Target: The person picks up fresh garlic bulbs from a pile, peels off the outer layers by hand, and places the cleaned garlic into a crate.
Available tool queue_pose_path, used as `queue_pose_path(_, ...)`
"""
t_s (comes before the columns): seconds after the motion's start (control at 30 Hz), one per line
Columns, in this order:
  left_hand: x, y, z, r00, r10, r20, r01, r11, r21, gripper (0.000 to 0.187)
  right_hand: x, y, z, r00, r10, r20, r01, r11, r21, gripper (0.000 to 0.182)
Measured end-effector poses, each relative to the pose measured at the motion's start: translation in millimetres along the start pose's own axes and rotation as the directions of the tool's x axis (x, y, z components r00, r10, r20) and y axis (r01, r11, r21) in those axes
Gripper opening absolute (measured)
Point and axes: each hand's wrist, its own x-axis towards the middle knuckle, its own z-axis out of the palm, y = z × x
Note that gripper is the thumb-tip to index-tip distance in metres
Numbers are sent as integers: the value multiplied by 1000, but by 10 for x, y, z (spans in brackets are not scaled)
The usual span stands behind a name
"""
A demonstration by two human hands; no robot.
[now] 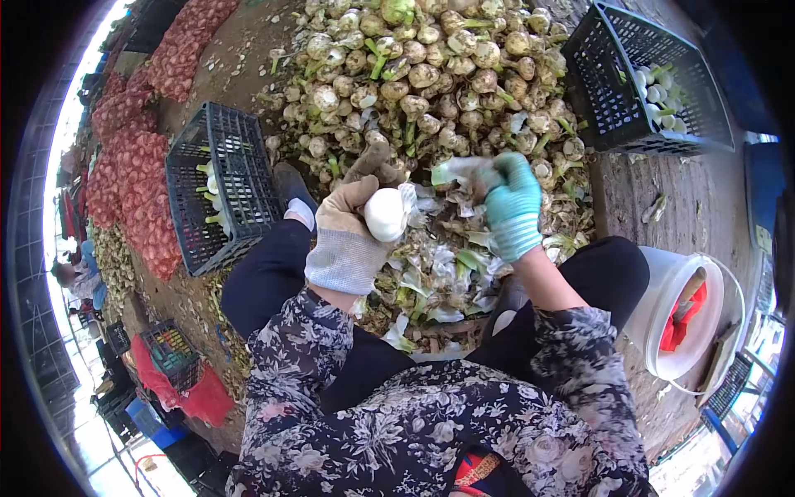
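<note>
A peeled white garlic bulb (387, 215) rests in my left hand (348, 230), which wears a soiled tan and white glove with its fingers round the bulb. To the right, my right hand (513, 207), in a teal striped glove, is closed on a strip of pale, loose skin (460, 172), partly blurred. The two hands are apart. Beyond them rises a large heap of unpeeled garlic bulbs (422, 74) with dirty skins and green stems. Torn skins (431, 277) lie below and between my hands.
Black crates with white bulbs stand at the left (224, 190) and upper right (646, 83). A white bucket (654, 323) holding something red is at the right. Red net sacks (145, 190) line the left. A person (83, 273) sits at the far left.
</note>
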Motion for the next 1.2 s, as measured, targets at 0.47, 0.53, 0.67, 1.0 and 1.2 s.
queue_pose_path(0.47, -305, -40, 290, 958, 73, 277, -214, 823, 526, 34, -282, -342, 125, 625, -581, 522, 714, 695, -82, 37)
queue_pose_path(0.53, -204, -55, 192, 965, -18, 261, -93, 910, 404, 37, -468, -356, 146, 808, -362, 466, 433, 900, -50, 23)
queue_pose_path(0.67, -123, -75, 135, 950, 178, 258, -303, 734, 608, 25, -1096, -152, 135, 282, -150, 948, 623, 780, -62, 27)
queue_pose_path(1.0, -109, -305, 390, 952, 80, 294, -230, 822, 521, 32, -276, -158, -166, 948, 54, 313, -164, 927, 337, 45)
queue_pose_path(1.2, -141, 33, 387, 997, 51, 56, -66, 945, 321, 38, 964, -706, -1044, 989, 33, 142, -135, 561, 817, 27)
